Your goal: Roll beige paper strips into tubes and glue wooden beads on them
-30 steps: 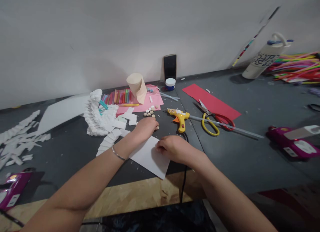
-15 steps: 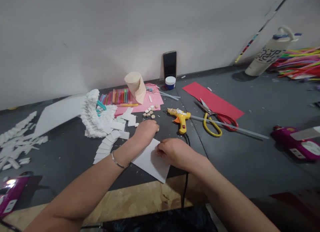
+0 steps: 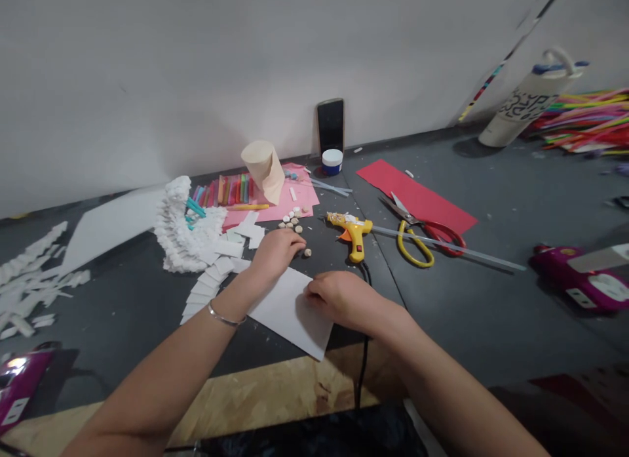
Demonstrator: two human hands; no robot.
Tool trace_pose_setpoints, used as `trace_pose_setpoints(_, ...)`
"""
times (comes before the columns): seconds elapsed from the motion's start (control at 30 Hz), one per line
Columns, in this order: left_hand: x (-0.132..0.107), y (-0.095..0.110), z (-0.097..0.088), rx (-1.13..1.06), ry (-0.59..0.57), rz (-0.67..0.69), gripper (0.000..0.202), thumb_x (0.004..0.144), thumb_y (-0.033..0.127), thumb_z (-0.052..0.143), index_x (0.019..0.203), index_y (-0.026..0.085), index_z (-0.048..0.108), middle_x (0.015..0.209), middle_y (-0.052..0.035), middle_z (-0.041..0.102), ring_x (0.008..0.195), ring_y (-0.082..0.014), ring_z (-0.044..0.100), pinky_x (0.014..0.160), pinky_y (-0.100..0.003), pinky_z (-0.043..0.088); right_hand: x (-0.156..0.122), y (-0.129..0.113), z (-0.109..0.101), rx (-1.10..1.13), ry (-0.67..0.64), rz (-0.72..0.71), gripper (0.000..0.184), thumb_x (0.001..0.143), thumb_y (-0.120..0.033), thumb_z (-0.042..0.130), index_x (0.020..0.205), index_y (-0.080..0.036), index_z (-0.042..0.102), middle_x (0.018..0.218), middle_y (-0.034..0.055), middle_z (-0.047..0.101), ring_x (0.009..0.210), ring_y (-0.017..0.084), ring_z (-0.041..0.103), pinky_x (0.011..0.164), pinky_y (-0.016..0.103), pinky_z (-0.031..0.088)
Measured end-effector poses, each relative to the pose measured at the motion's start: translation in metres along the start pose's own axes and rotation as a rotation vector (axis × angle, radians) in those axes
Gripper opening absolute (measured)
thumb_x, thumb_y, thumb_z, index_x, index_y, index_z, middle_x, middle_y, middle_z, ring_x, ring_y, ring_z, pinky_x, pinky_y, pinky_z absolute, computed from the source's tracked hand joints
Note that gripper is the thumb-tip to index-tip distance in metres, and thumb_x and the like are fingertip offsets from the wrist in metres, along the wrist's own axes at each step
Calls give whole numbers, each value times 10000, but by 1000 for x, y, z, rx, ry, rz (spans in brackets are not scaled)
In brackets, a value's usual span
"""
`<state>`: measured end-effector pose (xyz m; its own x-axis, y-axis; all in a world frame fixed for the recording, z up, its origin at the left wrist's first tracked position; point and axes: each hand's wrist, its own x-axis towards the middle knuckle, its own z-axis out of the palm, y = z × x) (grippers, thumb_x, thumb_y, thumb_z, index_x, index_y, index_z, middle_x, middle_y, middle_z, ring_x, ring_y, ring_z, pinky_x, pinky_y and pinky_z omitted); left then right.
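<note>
— Finding the white sheet [image 3: 287, 311] where?
— Lying partly beneath left hand [image 3: 275, 250] and right hand [image 3: 339, 296], running lengthwise far left to near right, poking a corner past the front edge of the table [image 3: 457, 319].
— Gripping?
— Bending left fingers beside a pale disc [image 3: 307, 252], curling right ones onto the sheet; not managing to tell gap or hold.
— Spacing?
— Stretching rightward beyond the glue gun [image 3: 358, 231].
</note>
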<state>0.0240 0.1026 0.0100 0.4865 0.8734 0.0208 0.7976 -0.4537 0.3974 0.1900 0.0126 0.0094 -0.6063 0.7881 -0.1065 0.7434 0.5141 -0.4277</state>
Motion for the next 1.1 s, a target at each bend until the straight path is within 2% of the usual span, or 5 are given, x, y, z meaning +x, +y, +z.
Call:
trace_pose_setpoints(0.2,-4,-2,6,43,-70,150,249,877,194,559,1083,158,695,1017,-109,672,967,-231,611,844,-336,465,0,0,0,10,22,4,212,901,-219,514,863,-158,713,856,76,726,779,182,647,641,256,357)
trace_pose_setpoints(0.37,-4,-2,8,132,-104,220,178,863,164,575,975,155,713,972,-108,653,932,-227,605,825,-333,463,0,0,0,8,26,-6,218,900,-215,506,845,-157,709,841,74,727,768,184,643,631,258,350)
trace_pose_setpoints(0.63,1,11,12,213,-57,129,195,892,140,523,908,110,714,944,-131,661,939,-239,601,822,-341,457,-1,-2,-4,14,-27,12,234,910,-222,494,917,-163,720,892,97,723,818,185,644,690,249,383)
trace_pose_setpoints(0.83,10,2,-3,-45,85,4,169,863,176,580,958,156,719,971,-75,695,919,-200,628,830,-308,461,-1,-2,-3,8,-11,18,206,886,-213,518,874,-169,719,856,76,723,764,181,644,634,250,365)
trace_pose_setpoints(1.1,-6,-4,3,-17,-38,130,150,850,161,591,899,175,732,899,-61,687,853,-184,625,773,-298,465,0,0,-1,-9,12,-4,209,882,-214,520,823,-159,712,819,76,727,738,183,645,612,259,340)
